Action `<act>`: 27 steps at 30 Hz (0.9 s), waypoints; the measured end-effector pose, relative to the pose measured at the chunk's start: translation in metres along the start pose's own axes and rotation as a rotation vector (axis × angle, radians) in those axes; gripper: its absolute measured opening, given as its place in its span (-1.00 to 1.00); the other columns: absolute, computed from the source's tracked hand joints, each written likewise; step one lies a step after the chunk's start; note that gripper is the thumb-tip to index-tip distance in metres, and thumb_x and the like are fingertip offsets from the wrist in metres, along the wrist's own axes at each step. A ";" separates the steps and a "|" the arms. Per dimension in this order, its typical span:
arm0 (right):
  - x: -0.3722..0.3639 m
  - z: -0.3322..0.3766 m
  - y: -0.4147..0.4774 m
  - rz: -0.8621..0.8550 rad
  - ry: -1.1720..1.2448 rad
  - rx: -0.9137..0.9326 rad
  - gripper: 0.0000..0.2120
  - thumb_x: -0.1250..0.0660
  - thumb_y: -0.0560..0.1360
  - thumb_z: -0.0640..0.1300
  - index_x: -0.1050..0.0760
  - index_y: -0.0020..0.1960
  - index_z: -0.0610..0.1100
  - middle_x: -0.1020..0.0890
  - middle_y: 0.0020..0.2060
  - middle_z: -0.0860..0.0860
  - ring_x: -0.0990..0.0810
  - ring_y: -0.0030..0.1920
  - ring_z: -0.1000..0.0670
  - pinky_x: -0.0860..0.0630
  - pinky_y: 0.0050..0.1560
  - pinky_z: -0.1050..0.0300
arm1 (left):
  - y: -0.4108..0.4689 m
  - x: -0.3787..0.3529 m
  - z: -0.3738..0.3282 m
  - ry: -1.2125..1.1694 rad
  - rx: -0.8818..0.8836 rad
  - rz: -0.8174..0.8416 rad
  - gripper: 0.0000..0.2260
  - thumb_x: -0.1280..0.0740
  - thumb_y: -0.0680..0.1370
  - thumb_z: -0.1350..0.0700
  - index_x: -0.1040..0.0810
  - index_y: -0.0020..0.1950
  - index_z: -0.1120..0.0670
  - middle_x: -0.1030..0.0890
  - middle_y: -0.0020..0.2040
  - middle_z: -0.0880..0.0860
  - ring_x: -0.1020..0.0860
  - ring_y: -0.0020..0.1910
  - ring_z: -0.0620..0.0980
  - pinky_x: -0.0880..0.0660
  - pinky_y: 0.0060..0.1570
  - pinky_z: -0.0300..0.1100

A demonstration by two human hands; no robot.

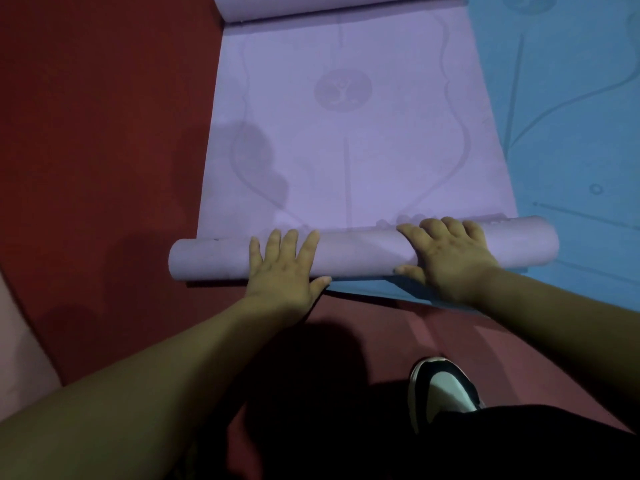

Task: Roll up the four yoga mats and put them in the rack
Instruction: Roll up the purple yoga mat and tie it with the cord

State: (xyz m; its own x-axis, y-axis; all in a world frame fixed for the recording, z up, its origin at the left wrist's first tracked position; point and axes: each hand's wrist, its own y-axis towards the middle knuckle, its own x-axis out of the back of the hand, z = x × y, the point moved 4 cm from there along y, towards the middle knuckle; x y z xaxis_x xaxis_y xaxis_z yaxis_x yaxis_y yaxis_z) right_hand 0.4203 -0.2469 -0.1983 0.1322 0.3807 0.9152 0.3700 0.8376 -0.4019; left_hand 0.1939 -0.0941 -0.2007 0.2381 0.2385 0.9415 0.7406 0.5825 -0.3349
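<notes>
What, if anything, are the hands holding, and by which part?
Nothing is gripped. The left hand and right hand press on top of the rolled end of the purple mat, either side of its middle.

Brightness: the whole view is dimly lit, and colours are rendered dull and muddy
Shadows: a soft grey patch is cast on the left part of the purple mat point(346, 150); a heavy dark mass is thrown across the red floor point(104, 133) near the bottom
Sharpness: detail is smeared, and the mat's printed lines are barely resolved
Distortion: straight edges are bowed toward the frame borders
</notes>
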 end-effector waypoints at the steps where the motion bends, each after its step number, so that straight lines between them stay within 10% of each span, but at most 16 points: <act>1: 0.002 0.000 0.002 0.003 0.000 0.007 -0.11 0.20 0.39 0.54 -0.21 0.56 0.10 -0.44 0.37 -0.06 -0.39 0.34 -0.21 -0.24 0.38 -0.26 | 0.000 -0.002 -0.001 0.007 0.008 0.004 -0.26 -0.06 0.61 -0.36 0.13 0.67 -0.06 -0.02 0.65 0.14 0.05 0.61 0.24 0.21 0.51 0.32; 14: -0.003 0.003 0.000 -0.039 -0.022 -0.006 -0.21 0.07 0.46 0.47 -0.27 0.52 0.02 -0.49 0.30 -0.21 -0.44 0.25 -0.30 -0.30 0.33 -0.31 | 0.023 0.011 0.007 0.011 0.000 0.101 -0.32 0.01 0.61 -0.37 0.04 0.63 -0.08 -0.13 0.59 0.10 -0.07 0.56 0.19 0.11 0.51 0.30; 22: 0.015 -0.007 0.019 0.055 -0.058 0.044 -0.21 0.03 0.50 0.50 0.02 0.61 0.13 -0.33 0.43 -0.07 -0.32 0.39 -0.19 -0.19 0.43 -0.18 | 0.021 0.004 0.013 -0.010 -0.034 -0.010 -0.29 -0.05 0.59 -0.37 0.04 0.65 -0.08 -0.11 0.61 0.08 -0.04 0.58 0.17 0.13 0.53 0.28; 27: 0.007 -0.002 0.015 -0.088 -0.043 0.035 -0.23 0.08 0.52 0.43 -0.23 0.57 0.02 -0.47 0.35 -0.23 -0.43 0.31 -0.32 -0.30 0.36 -0.33 | 0.038 0.012 0.017 -0.006 -0.046 0.048 -0.32 -0.01 0.58 -0.38 0.01 0.62 -0.11 -0.15 0.59 0.04 -0.09 0.56 0.13 0.07 0.52 0.25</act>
State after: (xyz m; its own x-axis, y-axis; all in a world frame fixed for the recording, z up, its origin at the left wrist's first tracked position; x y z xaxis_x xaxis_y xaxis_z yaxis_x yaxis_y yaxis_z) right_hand 0.4287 -0.2331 -0.1978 0.0602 0.3209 0.9452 0.3456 0.8817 -0.3213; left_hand 0.2144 -0.0557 -0.2023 0.2700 0.2703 0.9241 0.7565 0.5342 -0.3773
